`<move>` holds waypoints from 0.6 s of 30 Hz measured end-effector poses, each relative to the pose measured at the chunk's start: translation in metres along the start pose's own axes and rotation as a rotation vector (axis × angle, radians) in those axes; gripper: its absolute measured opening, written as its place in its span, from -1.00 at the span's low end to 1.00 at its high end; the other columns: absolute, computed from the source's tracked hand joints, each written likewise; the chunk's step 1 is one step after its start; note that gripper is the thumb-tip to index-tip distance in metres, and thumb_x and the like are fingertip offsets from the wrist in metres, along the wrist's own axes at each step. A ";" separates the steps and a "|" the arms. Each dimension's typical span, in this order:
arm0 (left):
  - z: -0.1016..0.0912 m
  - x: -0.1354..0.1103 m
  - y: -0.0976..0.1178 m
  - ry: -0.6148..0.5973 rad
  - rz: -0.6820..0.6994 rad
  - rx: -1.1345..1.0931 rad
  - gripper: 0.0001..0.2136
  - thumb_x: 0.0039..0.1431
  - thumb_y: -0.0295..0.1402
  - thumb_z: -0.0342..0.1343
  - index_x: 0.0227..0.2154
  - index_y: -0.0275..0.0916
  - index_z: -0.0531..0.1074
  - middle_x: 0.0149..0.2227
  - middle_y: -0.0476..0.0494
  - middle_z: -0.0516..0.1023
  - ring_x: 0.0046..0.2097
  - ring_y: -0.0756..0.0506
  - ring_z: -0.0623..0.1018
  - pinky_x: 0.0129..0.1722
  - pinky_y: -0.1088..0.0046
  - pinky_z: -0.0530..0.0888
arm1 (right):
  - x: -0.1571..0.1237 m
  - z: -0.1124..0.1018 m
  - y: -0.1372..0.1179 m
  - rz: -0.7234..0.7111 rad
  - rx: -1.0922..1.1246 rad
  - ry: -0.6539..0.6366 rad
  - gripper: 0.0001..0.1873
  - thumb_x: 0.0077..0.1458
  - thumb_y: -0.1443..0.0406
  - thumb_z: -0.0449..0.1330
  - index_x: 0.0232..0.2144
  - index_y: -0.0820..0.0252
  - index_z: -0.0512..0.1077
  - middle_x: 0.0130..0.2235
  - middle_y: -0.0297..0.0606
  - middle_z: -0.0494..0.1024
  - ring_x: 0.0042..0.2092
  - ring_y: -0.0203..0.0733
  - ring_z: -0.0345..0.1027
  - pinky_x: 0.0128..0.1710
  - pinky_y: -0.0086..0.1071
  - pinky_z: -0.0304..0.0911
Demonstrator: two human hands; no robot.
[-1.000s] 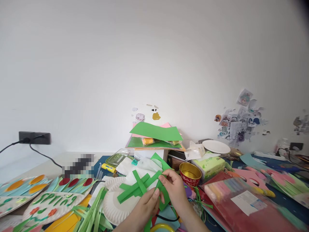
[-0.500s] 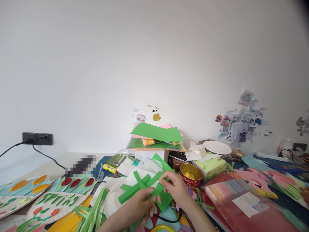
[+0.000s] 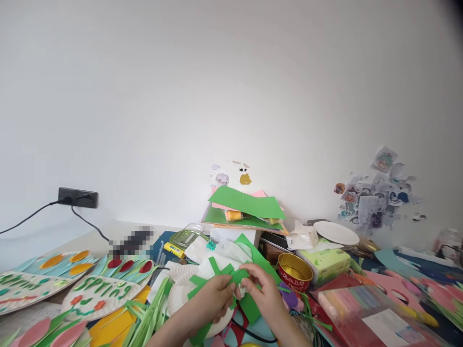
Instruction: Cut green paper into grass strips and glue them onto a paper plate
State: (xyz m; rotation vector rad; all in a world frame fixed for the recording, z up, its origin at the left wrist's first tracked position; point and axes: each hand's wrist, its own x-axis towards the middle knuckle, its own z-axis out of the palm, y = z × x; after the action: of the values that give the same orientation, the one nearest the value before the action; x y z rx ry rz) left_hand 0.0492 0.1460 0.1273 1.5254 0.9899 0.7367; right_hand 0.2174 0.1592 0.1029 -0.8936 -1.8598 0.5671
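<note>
A green paper strip (image 3: 238, 276) is pinched between my left hand (image 3: 219, 298) and my right hand (image 3: 261, 284), its near end curved at the right fingertips. More green strips (image 3: 197, 284) lie crossed just behind my left hand, over a white paper plate (image 3: 177, 299). Under my right wrist area is a piece of green paper (image 3: 250, 306). My fingers hide part of the strip and the plate. Light green cut strips (image 3: 154, 306) lie in a bundle left of my left forearm.
Decorated "Spring" plates (image 3: 99, 294) lie at left. Behind are a glue stick (image 3: 174, 249), white tissue (image 3: 197, 248) and stacked coloured paper (image 3: 246, 202). A red tin (image 3: 294, 279), a tissue pack (image 3: 325, 262) and a bag of coloured clay (image 3: 347, 308) stand to the right.
The view has swung a little left, so things appear further right. My hands have come closer together around the green strip, and the right fingers now bend its end.
</note>
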 end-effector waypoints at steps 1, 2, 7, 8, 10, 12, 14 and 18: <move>-0.004 0.003 -0.002 0.088 -0.014 0.013 -0.59 -0.08 0.10 -0.02 -0.50 -0.20 0.24 -0.68 0.20 0.13 -0.71 0.13 0.07 -0.73 0.58 0.00 | -0.001 -0.001 0.001 -0.029 -0.112 -0.046 -0.68 0.05 0.36 0.09 -0.10 0.11 0.37 -0.29 -0.25 0.49 -0.28 -0.12 0.37 -0.29 -0.31 0.27; -0.009 0.005 -0.003 0.171 0.008 0.015 -0.59 -0.07 0.10 -0.05 -0.49 -0.20 0.23 -0.69 0.20 0.13 -0.71 0.13 0.07 -0.73 0.58 0.02 | -0.002 -0.002 0.002 -0.066 -0.226 -0.116 -0.56 0.01 0.42 0.11 -0.02 0.05 0.33 -0.17 -0.24 0.49 -0.17 -0.07 0.33 -0.19 -0.25 0.26; -0.030 0.011 -0.004 0.384 0.111 -0.062 -0.54 -0.12 0.17 -0.11 -0.44 -0.18 0.20 -0.68 0.22 0.16 -0.72 0.12 0.13 -0.67 0.54 0.16 | -0.007 0.007 0.012 -0.321 -0.598 -0.382 -0.47 -0.04 0.56 0.13 -0.03 0.03 0.37 0.02 -0.34 0.45 -0.06 -0.04 0.24 -0.07 -0.21 0.17; -0.032 0.013 -0.005 0.403 0.111 -0.082 -0.51 -0.17 0.20 -0.11 -0.45 -0.17 0.19 -0.69 0.24 0.11 -0.73 0.13 0.09 -0.70 0.55 0.12 | -0.007 0.011 0.015 -0.367 -0.629 -0.379 -0.58 0.02 0.54 0.12 -0.10 0.06 0.42 -0.04 -0.35 0.49 -0.10 -0.07 0.27 -0.11 -0.24 0.19; -0.033 0.017 -0.007 0.417 0.109 -0.109 -0.46 -0.26 0.26 -0.11 -0.46 -0.16 0.18 -0.71 0.26 0.04 -0.74 0.14 0.00 -0.74 0.56 0.04 | -0.005 0.020 0.022 -0.452 -0.674 -0.354 -0.75 0.14 0.47 0.08 -0.24 0.10 0.49 -0.16 -0.35 0.56 -0.18 -0.11 0.30 -0.18 -0.28 0.20; -0.031 0.019 -0.009 0.389 0.117 -0.118 -0.44 -0.29 0.27 -0.09 -0.46 -0.17 0.18 -0.71 0.27 0.03 -0.74 0.14 -0.02 -0.74 0.56 0.03 | -0.003 0.026 0.028 -0.521 -0.692 -0.319 -0.79 0.19 0.40 0.05 -0.30 0.14 0.49 -0.23 -0.33 0.58 -0.22 -0.14 0.31 -0.22 -0.31 0.20; -0.029 0.018 -0.008 0.357 0.133 -0.132 -0.46 -0.26 0.24 -0.07 -0.44 -0.18 0.20 -0.70 0.26 0.06 -0.73 0.15 0.00 -0.72 0.56 0.06 | -0.001 0.030 0.033 -0.544 -0.674 -0.291 -0.79 0.20 0.38 0.05 -0.34 0.16 0.49 -0.28 -0.33 0.59 -0.25 -0.17 0.32 -0.25 -0.36 0.20; -0.026 0.014 -0.005 0.359 0.137 -0.166 -0.52 -0.16 0.17 -0.06 -0.41 -0.19 0.22 -0.66 0.23 0.11 -0.70 0.14 0.03 -0.68 0.57 0.08 | -0.002 0.024 0.031 -0.497 -0.614 -0.234 -0.78 0.16 0.45 0.08 -0.43 0.18 0.50 -0.42 -0.30 0.56 -0.32 -0.18 0.32 -0.33 -0.37 0.20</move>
State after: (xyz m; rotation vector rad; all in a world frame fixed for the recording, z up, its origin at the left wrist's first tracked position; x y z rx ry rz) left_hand 0.0318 0.1709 0.1263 1.3513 1.0631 1.1908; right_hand 0.2067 0.1772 0.0698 -0.7120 -2.4181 -0.2363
